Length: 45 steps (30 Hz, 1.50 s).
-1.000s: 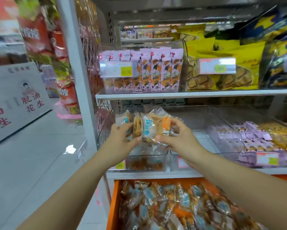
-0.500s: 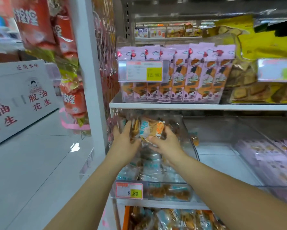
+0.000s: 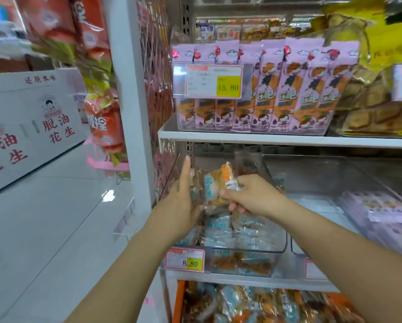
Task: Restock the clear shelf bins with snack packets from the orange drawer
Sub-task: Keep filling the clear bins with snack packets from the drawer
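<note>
The white shelf carries a clear bin part filled with packets, and the orange drawer below it is heaped with more. Above the bin's left end is a bunch of snack packets. The right hand grips them with curled fingers, and the left hand presses flat against their left side, fingers straight.
</note>
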### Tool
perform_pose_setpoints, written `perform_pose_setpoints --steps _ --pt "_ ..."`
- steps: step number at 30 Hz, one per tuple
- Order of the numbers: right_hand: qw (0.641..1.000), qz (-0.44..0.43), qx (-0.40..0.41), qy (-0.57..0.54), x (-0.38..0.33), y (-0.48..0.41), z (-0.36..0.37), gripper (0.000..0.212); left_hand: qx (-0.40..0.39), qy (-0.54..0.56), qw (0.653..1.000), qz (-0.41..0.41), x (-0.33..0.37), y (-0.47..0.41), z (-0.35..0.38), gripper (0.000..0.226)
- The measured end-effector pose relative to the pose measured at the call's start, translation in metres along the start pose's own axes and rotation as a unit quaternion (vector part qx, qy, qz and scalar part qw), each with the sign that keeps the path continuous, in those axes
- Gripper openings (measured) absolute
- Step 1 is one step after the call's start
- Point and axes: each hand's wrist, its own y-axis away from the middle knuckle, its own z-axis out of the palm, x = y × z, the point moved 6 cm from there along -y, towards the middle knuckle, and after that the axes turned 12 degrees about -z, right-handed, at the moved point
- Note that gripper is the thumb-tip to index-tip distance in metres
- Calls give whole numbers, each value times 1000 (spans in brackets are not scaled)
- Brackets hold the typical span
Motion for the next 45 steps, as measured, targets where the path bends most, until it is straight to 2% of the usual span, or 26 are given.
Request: perform_pose_setpoints --steps 4,9,14,18,22,24,26,28,31,33,38,40,43,45 --pt "985 -68 133 83 1 19 -38 17 17 -30 999 -4 2 14 -4 77" --pt "960 -80 227 143 23 27 -59 26 83 66 994 -27 -3 24 -12 47" --pt "951 -57 278 124 35 17 -63 31 100 132 986 -28 -2 23 -12 41" --pt "954 -30 263 142 42 -11 -60 31 119 151 981 -7 2 17 -15 29" --pt "950 6 174 259 44 -35 -53 42 81 153 985 -2 3 8 -15 47" --pt "950 4 158 268 43 -40 -52 43 85 153 984 -10 0 5 -15 50" --pt "952 -13 174 252 42 -40 -52 38 107 148 983 -21 -3 4 -15 48" --pt "946 -53 239 211 37 -30 -55 36 114 140 983 -20 -4 2 -16 45" --pt "923 -121 351 100 25 -2 -63 24 75 114 991 -4 -3 2 -10 42" --pt "910 -158 381 30 17 16 -62 16 60 95 994 -6 -4 2 -5 46" --pt "917 -187 345 -72 3 39 -49 32 133 69 988 -35 -7 6 -13 44" --pt "926 -174 325 -78 6 42 -45 26 177 74 981 -22 -1 14 -22 37" --pt "945 -160 281 -59 12 45 -37 16 235 95 967 3 8 29 -37 31" --pt "961 -163 225 16 12 47 -28 16 222 148 964 -13 7 32 -40 32"
